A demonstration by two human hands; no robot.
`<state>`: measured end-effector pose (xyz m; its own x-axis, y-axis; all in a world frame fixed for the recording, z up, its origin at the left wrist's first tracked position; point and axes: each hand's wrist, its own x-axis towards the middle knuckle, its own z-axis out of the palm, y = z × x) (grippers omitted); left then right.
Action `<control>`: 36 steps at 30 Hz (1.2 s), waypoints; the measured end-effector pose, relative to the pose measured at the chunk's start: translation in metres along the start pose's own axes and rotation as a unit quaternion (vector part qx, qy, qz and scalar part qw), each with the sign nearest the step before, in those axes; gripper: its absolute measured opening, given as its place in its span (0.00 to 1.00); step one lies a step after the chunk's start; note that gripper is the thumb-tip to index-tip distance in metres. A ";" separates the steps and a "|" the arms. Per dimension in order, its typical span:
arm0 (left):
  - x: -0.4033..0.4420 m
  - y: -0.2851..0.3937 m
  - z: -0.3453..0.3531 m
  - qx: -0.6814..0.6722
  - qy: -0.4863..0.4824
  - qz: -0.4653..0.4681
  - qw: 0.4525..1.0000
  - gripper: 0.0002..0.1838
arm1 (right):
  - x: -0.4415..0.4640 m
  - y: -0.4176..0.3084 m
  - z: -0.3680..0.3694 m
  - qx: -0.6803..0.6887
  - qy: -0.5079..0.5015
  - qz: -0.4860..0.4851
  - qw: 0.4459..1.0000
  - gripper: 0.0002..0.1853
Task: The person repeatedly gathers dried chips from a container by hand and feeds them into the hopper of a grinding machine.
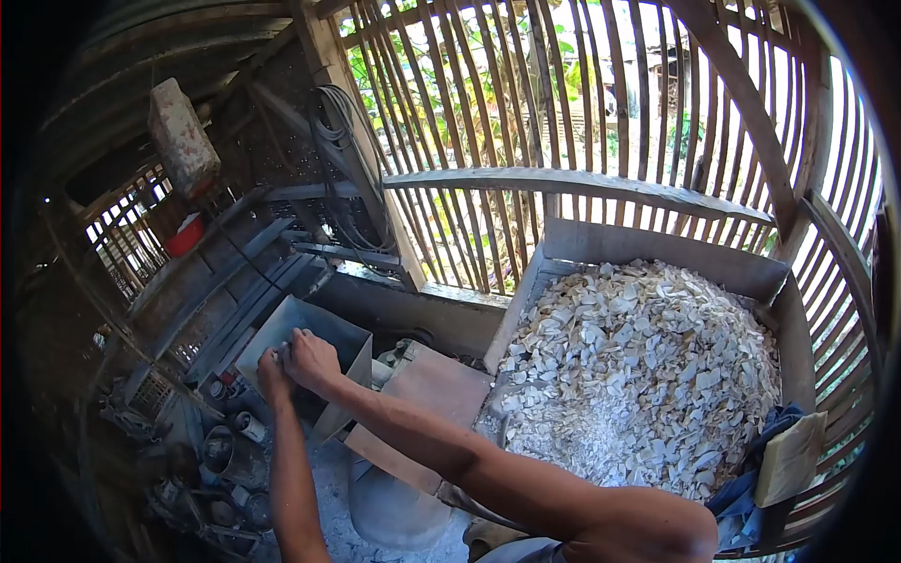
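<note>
Both hands are close together above a grey sheet-metal hopper [348, 343] left of centre. My left hand [273, 377] has its fingers curled in, near the hopper's left side. Beside it, my right hand [312, 358] is closed too, with its knuckles up. A small greyish bit shows between the fingers, but I cannot make out what it is. Whether the hands touch the hopper wall is unclear. A flat brownish board [439, 387] lies right of the hopper, above a rounded grey casing [399, 507].
A wooden bin [511, 324] on the right holds a heap of pale dried chips [648, 347]. A cloth [746, 488] and a yellowish block [791, 458] lie at its corner. Cables [333, 131] hang from a post. Cans and clutter [221, 455] stand at left.
</note>
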<state>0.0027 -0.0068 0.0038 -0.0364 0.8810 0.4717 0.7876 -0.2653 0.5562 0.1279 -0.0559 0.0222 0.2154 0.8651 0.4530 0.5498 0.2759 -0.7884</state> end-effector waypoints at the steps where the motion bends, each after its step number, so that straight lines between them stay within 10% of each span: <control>1: 0.004 -0.009 0.005 -0.010 0.005 0.006 1.000 0.21 | -0.001 0.001 0.001 0.003 -0.005 0.000 1.000 0.20; 17: 0.001 0.018 -0.009 -0.031 -0.020 0.009 0.999 0.23 | -0.005 -0.021 -0.030 -0.034 -0.002 0.025 0.999 0.37; 27: 0.011 -0.024 0.009 0.000 -0.076 0.027 0.997 0.14 | -0.057 0.018 -0.107 0.125 0.205 -0.118 0.964 0.22; 36: -0.027 0.061 -0.035 -0.078 0.007 0.211 0.974 0.20 | -0.305 0.198 -0.332 -0.321 0.298 0.188 0.879 0.27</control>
<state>0.0303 -0.0606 0.0482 0.2611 0.6761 0.6890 0.6314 -0.6595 0.4079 0.4395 -0.4044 -0.1342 0.7592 0.4188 0.4982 0.6496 -0.4414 -0.6190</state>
